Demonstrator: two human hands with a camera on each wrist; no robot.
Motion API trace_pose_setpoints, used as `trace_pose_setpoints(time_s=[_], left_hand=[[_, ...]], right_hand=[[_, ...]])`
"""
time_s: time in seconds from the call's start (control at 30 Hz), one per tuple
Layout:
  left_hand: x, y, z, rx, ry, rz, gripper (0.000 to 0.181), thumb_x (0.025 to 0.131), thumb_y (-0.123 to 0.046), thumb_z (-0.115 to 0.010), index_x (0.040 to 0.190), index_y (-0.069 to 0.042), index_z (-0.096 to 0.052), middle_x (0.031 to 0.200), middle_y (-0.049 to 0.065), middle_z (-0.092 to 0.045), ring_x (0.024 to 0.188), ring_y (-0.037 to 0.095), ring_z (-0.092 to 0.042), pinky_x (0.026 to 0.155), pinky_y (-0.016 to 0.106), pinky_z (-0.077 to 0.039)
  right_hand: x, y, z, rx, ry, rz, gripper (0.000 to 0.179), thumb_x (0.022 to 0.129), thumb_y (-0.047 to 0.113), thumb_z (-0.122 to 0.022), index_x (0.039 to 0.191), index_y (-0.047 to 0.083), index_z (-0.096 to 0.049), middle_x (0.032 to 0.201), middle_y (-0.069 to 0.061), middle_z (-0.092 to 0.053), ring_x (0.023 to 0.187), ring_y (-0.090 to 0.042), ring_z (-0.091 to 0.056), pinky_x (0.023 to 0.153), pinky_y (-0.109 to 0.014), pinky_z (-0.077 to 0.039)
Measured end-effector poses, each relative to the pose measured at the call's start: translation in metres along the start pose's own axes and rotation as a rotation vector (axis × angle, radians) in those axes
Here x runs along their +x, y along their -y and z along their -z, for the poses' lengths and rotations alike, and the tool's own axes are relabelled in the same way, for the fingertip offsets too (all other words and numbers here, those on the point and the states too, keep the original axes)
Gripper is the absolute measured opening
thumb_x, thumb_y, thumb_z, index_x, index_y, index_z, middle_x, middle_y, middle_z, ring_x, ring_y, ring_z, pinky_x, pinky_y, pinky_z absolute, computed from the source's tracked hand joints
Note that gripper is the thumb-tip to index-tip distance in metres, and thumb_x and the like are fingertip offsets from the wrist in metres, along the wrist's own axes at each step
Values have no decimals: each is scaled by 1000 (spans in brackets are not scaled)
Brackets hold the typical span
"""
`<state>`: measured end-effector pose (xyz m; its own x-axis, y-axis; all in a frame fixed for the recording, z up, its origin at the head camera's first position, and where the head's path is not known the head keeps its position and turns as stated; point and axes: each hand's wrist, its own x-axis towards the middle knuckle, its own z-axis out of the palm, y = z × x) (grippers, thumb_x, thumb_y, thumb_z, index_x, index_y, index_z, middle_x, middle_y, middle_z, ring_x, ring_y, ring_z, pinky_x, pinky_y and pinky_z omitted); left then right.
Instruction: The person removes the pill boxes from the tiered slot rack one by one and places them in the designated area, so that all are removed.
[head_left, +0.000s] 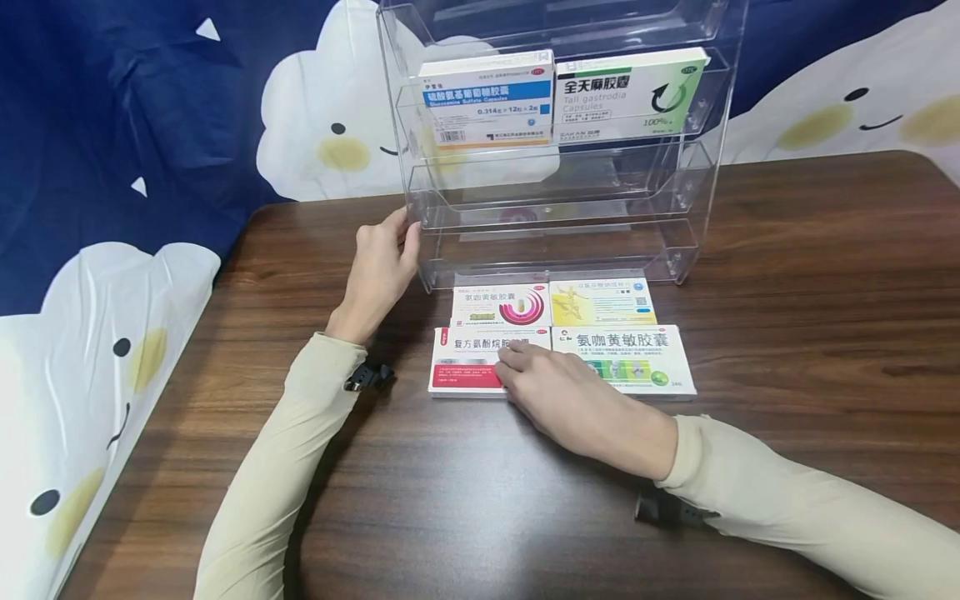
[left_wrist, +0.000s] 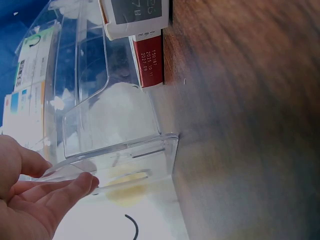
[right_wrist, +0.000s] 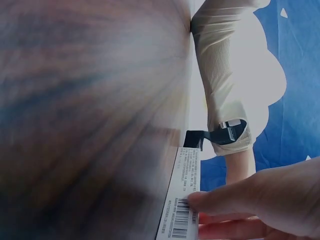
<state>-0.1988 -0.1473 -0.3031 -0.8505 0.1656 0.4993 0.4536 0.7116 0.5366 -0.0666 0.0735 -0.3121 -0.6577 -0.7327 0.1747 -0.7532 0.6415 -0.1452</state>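
A clear acrylic display rack [head_left: 551, 212] stands upright on the table. My left hand [head_left: 380, 262] pinches the rack's left side panel, thumb and fingers on either face of it, as the left wrist view shows. In front of the rack several medicine boxes lie flat in two rows. My right hand [head_left: 573, 404] is at the right end of a red-and-white medicine box [head_left: 465, 375] in the near row. Its thumb touches the barcoded side [right_wrist: 180, 215], while the other fingers bend over the top. Beside it lies a white-and-green medicine box [head_left: 637, 342], partly behind that hand.
A blue-and-white medicine box [head_left: 487, 104] and a green-and-white one [head_left: 630, 100] stand side by side on a rack shelf. Behind the near row lie a pink-ringed medicine box [head_left: 483, 304] and a yellow-and-white one [head_left: 603, 302]. A blue cloud-patterned cloth [head_left: 150, 92] hangs behind the wooden table [head_left: 825, 333].
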Motion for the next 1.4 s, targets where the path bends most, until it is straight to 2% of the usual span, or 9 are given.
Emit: trace_pose_setpoints(time_s=[0.47, 0.83, 1.03, 1.13, 1.27, 1.33, 1.4], left_hand=[[1, -3, 0, 2, -9, -14, 24, 96, -3, -51, 111, 11, -64, 105, 23, -68, 100, 28, -66, 82, 37, -55], [3, -3, 1, 10, -10, -22, 23, 96, -4, -51, 108, 10, -65, 103, 22, -69, 98, 28, -67, 81, 37, -55], [4, -3, 2, 17, -7, -20, 23, 96, -4, -51, 108, 10, -65, 103, 22, -69, 98, 27, -68, 80, 37, -55], [3, -3, 2, 17, -8, -18, 23, 96, -4, -51, 108, 10, -65, 102, 22, -69, 97, 27, -68, 80, 37, -56], [2, -2, 3, 12, -6, -5, 23, 96, -3, -52, 109, 10, -65, 103, 23, -69, 97, 28, -68, 81, 37, -55], [1, -2, 3, 6, -2, 1, 23, 96, -3, -51, 109, 11, -64, 103, 23, -69, 99, 28, -67, 82, 37, -55], [1, -1, 2, 6, 1, 1, 23, 96, -3, -51, 109, 11, -64, 104, 23, -69, 99, 28, -67, 82, 37, -55]], right_hand=[[-2, -6, 3, 11, -43, 21, 21, 86, 8, -70, 105, 0, -70, 107, -14, -68, 103, -29, -64, 86, -44, -53], [-1, -7, 3, 49, -69, 1, 17, 84, 7, -72, 99, 0, -71, 104, -13, -69, 100, -28, -65, 84, -43, -54], [-1, -6, 4, 59, -53, -17, 24, 83, 9, -74, 104, 0, -71, 110, -15, -68, 105, -30, -64, 88, -44, -52], [-1, -7, 5, 62, -54, -9, 24, 82, 10, -75, 104, 0, -70, 108, -14, -69, 102, -29, -65, 87, -43, -53], [2, -14, 12, 115, -111, 5, 15, 80, 9, -76, 91, 1, -69, 86, -7, -68, 81, -22, -66, 74, -36, -56], [3, -21, 22, 151, -160, -17, 15, 80, 7, -76, 91, 0, -69, 83, -8, -69, 79, -23, -67, 75, -35, -56], [4, -31, 39, 190, -203, -81, 18, 80, 6, -76, 95, -3, -70, 88, -14, -71, 85, -27, -68, 79, -37, -56]])
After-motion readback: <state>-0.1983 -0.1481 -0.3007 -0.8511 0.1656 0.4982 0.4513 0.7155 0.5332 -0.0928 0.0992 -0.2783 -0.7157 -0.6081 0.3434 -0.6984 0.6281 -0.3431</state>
